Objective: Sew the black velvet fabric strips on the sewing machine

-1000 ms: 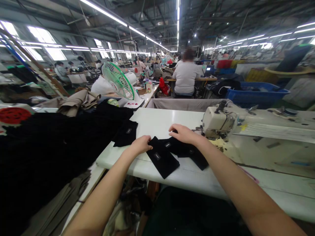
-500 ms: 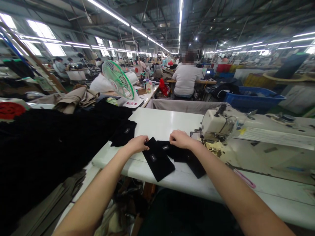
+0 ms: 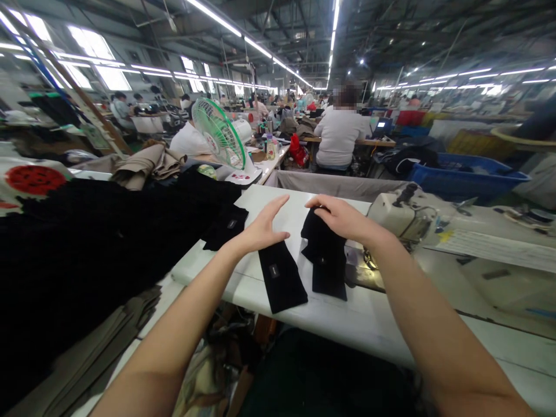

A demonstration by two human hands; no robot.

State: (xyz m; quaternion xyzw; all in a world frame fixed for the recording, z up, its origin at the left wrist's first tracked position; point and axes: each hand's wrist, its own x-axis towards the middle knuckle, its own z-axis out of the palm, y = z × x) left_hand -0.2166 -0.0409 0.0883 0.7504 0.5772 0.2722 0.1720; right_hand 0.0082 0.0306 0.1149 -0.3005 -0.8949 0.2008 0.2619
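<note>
My left hand (image 3: 264,227) is open, thumb and fingers spread, over the upper end of a black fabric piece (image 3: 282,281). That piece lies flat on the white table, with a small dark label showing on it. My right hand (image 3: 341,217) pinches the top of another black fabric piece (image 3: 325,249) between thumb and fingers. Its lower part rests on the tabletop beside the sewing machine (image 3: 399,217). A further labelled black piece (image 3: 226,229) lies to the left, at the edge of a large black fabric heap (image 3: 108,243).
The sewing machine stands close to my right forearm. A green fan (image 3: 219,130) sits beyond the table. Folded beige cloth (image 3: 143,165) lies behind the heap. A blue crate (image 3: 469,176) stands at the back right, and a person in a white top (image 3: 341,139) sits ahead.
My left hand has let go of the labelled piece and spread its fingers. My right hand has drawn the other black fabric away to the right and farther back, separating the two.
</note>
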